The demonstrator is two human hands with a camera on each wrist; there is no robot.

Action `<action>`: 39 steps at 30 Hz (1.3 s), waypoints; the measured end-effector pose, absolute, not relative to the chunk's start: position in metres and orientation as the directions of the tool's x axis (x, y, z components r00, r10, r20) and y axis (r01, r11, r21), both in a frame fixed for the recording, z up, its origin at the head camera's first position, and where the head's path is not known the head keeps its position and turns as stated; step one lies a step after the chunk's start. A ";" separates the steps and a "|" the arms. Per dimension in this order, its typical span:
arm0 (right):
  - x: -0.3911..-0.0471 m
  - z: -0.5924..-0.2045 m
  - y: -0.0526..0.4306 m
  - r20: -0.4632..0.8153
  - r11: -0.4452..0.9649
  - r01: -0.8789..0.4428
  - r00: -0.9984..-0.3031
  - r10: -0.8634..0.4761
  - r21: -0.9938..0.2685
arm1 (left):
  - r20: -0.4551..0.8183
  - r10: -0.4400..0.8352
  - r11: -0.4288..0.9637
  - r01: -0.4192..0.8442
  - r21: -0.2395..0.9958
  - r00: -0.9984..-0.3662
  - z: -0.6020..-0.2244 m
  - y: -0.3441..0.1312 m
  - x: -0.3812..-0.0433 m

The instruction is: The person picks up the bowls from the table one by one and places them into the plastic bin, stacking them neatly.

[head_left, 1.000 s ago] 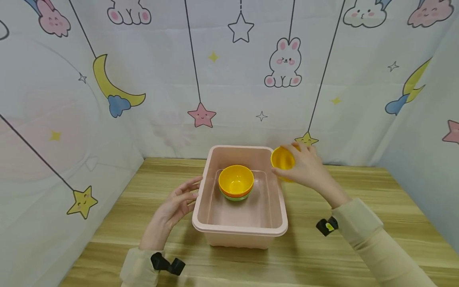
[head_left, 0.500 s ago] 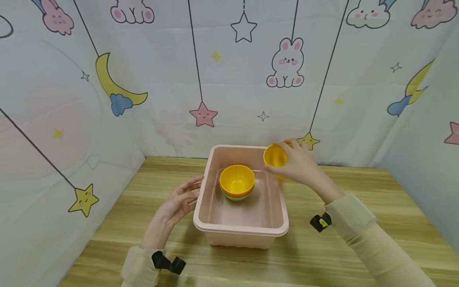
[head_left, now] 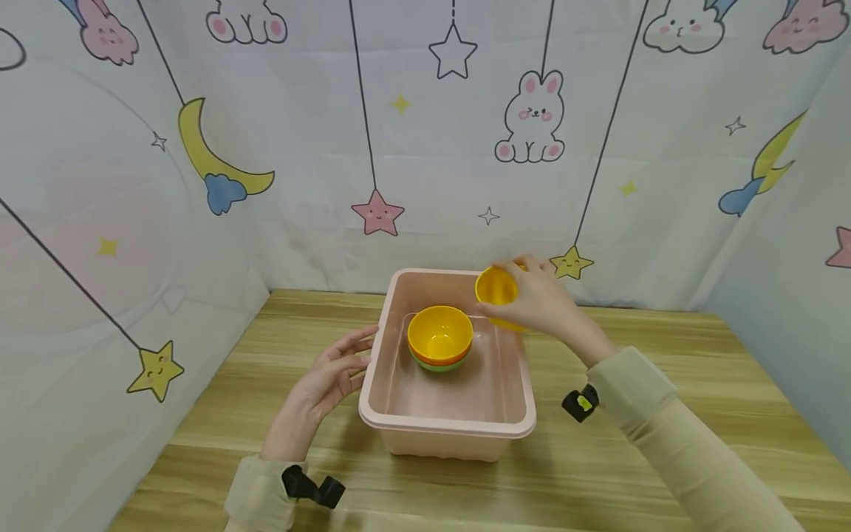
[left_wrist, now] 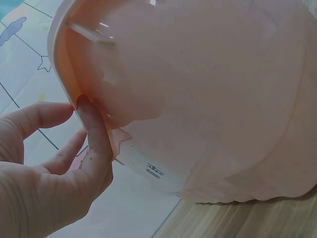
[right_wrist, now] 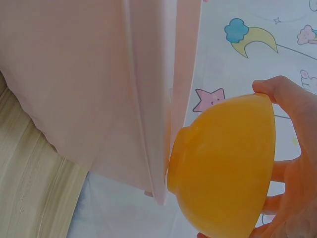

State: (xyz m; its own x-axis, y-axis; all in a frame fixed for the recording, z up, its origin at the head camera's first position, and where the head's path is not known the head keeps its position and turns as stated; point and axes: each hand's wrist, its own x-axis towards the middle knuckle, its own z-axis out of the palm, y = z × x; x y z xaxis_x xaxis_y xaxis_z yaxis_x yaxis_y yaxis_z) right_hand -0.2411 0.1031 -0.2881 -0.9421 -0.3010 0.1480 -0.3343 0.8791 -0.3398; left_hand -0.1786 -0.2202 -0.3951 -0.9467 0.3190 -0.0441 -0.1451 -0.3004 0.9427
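Observation:
My right hand [head_left: 540,297] grips a yellow bowl [head_left: 496,286] by its rim, thumb on one side and fingers on the other. The bowl overlaps the back right corner of a pale pink plastic tub [head_left: 447,426] in the head view. In the right wrist view, the held bowl's foot is close beside the tub's rim [right_wrist: 156,99]. Inside the tub sits a nested stack of bowls, a yellow bowl [head_left: 440,334] on top with orange and green ones beneath. My left hand [head_left: 329,378] touches the tub's left rim from outside, fingers loosely bent under the lip [left_wrist: 74,89].
The tub stands on a wood-grain table [head_left: 598,458]. Behind it and at both sides hangs a white cloth [head_left: 439,148] printed with stars, moons and rabbits. A black strap camera [head_left: 312,488] sits on the left wrist and another wrist camera [head_left: 580,403] on the right.
My right hand has carried the yellow bowl leftward, from beside the tub's back right corner to over it. The left hand, the tub and the stacked bowls keep their places.

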 end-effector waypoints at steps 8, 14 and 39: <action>-0.243 -0.287 0.094 0.127 0.881 -0.333 -0.943 -0.308 -0.335 | -0.048 0.316 -0.295 -0.146 0.944 -0.948 -0.395 -0.219 -0.178; -0.243 -0.284 0.086 0.125 0.876 -0.348 -0.937 -0.325 -0.335 | -0.044 0.314 -0.293 -0.141 0.946 -0.948 -0.394 -0.219 -0.178; -0.250 -0.281 0.058 0.056 0.861 -0.389 -0.918 -0.393 -0.328 | -0.023 0.332 -0.317 -0.135 0.939 -0.943 -0.395 -0.219 -0.177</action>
